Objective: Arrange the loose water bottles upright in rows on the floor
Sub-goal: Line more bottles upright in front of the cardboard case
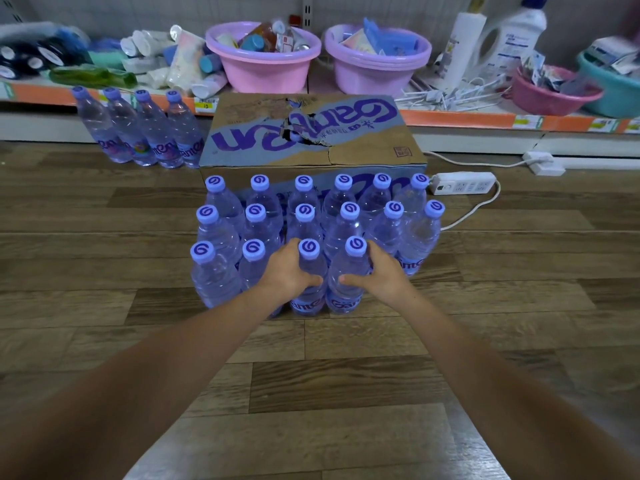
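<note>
Several clear water bottles with purple caps stand upright in three rows on the wooden floor (pixel 104 244), in front of a cardboard box (pixel 363 147). My left hand (pixel 289 271) grips one bottle (pixel 309 249) in the nearest row, fingers wrapped behind it and thumb across its front. My right hand (pixel 382 271) grips the bottle beside it (pixel 355 246) the same way. Both held bottles stand upright, side by side, at the right end of the front row. Several more bottles (pixel 138 129) stand in a line at the back left, by the shelf.
A white power strip (pixel 464 183) with its cable lies on the floor right of the box. A low shelf (pixel 450 117) at the back carries pink and purple basins (pixel 263 60), detergent bottles (pixel 512 36) and loose goods. Bare wooden floor lies around the rows.
</note>
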Demonstrator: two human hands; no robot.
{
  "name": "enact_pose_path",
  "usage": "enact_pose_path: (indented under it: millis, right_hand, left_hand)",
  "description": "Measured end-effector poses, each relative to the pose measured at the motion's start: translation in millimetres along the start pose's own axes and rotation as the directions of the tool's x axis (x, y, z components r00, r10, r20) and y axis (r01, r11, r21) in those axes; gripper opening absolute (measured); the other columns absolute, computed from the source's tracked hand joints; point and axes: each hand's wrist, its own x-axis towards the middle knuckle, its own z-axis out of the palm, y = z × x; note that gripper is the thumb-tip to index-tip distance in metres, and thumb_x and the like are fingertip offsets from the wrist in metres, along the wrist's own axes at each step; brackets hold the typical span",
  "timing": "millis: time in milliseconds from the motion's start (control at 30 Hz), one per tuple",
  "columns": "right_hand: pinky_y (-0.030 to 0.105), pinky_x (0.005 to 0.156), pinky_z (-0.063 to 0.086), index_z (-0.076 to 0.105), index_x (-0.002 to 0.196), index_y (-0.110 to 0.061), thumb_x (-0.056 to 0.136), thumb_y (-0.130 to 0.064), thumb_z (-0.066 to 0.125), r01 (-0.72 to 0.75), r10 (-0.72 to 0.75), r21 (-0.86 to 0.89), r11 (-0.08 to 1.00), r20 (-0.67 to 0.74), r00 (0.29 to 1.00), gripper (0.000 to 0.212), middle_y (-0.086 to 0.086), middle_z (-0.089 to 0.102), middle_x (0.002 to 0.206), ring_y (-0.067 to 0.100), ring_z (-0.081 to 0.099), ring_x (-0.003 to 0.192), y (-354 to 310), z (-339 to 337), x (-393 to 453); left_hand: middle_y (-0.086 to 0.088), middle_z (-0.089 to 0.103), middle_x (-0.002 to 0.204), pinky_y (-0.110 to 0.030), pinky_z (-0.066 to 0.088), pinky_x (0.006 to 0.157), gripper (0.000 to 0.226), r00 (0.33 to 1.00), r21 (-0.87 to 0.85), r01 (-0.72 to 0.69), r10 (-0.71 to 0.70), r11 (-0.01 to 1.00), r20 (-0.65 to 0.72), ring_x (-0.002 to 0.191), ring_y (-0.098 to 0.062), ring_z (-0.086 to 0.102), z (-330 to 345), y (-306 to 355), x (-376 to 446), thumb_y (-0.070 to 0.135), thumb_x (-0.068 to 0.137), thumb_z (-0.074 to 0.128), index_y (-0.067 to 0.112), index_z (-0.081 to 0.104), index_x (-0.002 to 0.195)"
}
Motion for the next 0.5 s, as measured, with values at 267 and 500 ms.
enact_pose_path:
  millis: [267,500]
  right_hand:
    - [0.025,0.094,0.036,0.041,0.133,-0.019,0.079,-0.035,0.07,0.115,-0.094,0.129,0.985,-0.16,0.983,0.063,-0.004,0.047,0.132,0.009,0.044,0.12,-47.7,-25.5,7.7]
    - [0.025,0.09,0.034,0.052,0.118,-0.026,0.083,-0.041,0.062,0.268,-0.268,0.021,0.963,0.032,0.963,0.039,-0.009,0.052,0.123,0.009,0.047,0.116,-99.8,-63.5,54.4]
  left_hand:
    - [0.0,0.048,0.133,-0.026,0.037,0.101,0.062,0.988,-0.25,-0.147,0.128,0.957,-0.09,0.127,-0.014,0.044,-32.6,44.5,-0.4,0.028,0.078,0.071,0.017,0.041,0.13]
    - [0.001,0.063,0.103,-0.016,0.042,0.076,0.024,0.993,0.305,-0.115,0.12,0.945,0.005,0.095,-0.012,0.057,-178.5,54.2,42.1,0.027,0.083,0.065,0.015,0.062,0.104]
